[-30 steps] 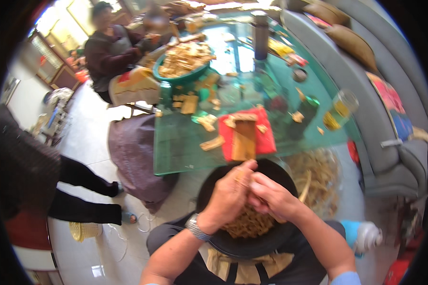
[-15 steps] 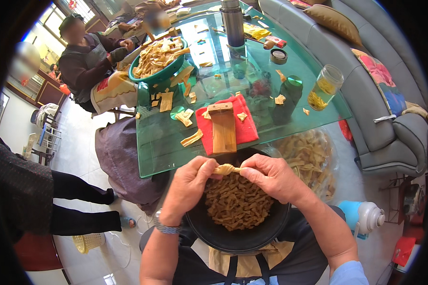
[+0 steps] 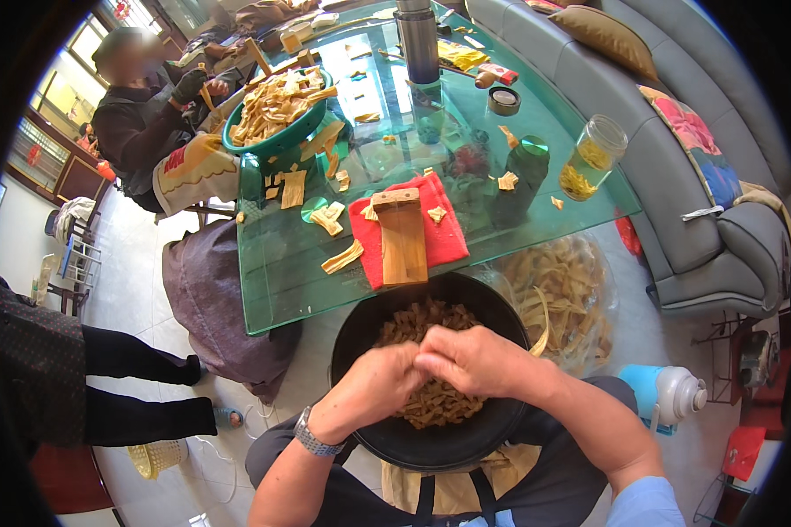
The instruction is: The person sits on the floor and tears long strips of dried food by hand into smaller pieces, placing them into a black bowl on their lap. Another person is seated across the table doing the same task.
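Note:
Over a wide black bowl (image 3: 360, 404) on my lap, my hands meet with their fingertips together. The bowl is filled with short brown chopped or broken pieces (image 3: 439, 406), partly hidden by my hands. My right hand (image 3: 470, 358) is closed, and a long, curved, pale yellow dried strip (image 3: 543, 318) sticks out beyond its far side. My left hand (image 3: 380, 382) is also closed, with its fingers pressed against the right. What lies between the fingertips is hidden and slightly blurred.
A glass table (image 3: 316, 281) stands ahead, with a wooden block (image 3: 402, 241) on a red cloth (image 3: 448, 237). A green basket (image 3: 281, 140) holds dried strips. Bagged strips (image 3: 562, 299) lie right of the bowl, near a blue jug (image 3: 655, 395). A co-worker (image 3: 141, 114) sits far left.
Both hands have come down and together over the bowl, from holding a twisted pale strip stretched between them. A long strip now shows beyond the right hand. The view has shifted slightly.

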A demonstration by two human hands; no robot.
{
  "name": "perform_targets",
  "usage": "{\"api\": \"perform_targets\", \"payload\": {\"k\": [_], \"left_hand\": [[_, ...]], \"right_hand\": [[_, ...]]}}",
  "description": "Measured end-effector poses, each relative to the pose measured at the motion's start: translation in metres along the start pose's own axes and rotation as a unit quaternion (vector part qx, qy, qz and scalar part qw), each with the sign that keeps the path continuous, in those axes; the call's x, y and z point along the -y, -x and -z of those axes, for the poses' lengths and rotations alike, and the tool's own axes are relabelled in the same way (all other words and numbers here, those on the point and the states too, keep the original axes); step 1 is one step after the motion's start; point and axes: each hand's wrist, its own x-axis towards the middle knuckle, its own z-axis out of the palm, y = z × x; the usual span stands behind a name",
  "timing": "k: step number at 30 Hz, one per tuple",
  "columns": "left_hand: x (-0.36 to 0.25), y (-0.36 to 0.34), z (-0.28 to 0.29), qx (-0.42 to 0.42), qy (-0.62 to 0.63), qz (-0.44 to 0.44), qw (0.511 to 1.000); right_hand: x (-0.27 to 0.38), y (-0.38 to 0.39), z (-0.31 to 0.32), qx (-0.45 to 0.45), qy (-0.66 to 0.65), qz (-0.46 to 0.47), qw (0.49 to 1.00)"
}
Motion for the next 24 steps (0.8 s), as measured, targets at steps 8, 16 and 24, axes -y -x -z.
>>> {"api": "perform_targets", "payload": {"k": [8, 16, 24], "left_hand": [[0.005, 0.037, 0.016, 0.187, 0.047, 0.031, 0.981], [0.006, 0.018, 0.044, -0.013, -0.007, 0.009, 1.0], [0.013, -0.048, 0.06, -0.227, 0.128, -0.041, 0.965]], "right_hand": [[-0.001, 0.025, 0.006, 0.168, -0.027, 0.033, 0.985], [0.01, 0.001, 0.024, -0.024, 0.1, 0.11, 0.989], [-0.017, -0.05, 0.048, -0.267, 0.218, 0.138, 0.929]]}}
